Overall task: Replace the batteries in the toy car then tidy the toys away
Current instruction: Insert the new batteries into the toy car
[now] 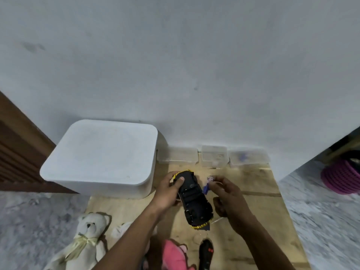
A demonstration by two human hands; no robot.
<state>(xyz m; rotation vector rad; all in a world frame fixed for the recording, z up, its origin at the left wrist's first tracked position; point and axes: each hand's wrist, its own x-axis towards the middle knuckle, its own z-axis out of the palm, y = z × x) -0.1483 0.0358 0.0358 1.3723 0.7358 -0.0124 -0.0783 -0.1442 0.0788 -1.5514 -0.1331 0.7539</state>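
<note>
Your right hand pinches a small purple item, too blurred to identify. The pink plush is cut off at the bottom edge.

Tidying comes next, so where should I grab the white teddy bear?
Grip the white teddy bear round its soft middle, below the bow, coming down from above: it lies face up on the floor, belly exposed.

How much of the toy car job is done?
Nothing looks finished. In hand: the left hand holds the toy car upside down, and the right hand pinches a small blue piece, too blurred to name. Left: the teddy, pink toy and remote lie out, and the white box has its lid on.
</note>
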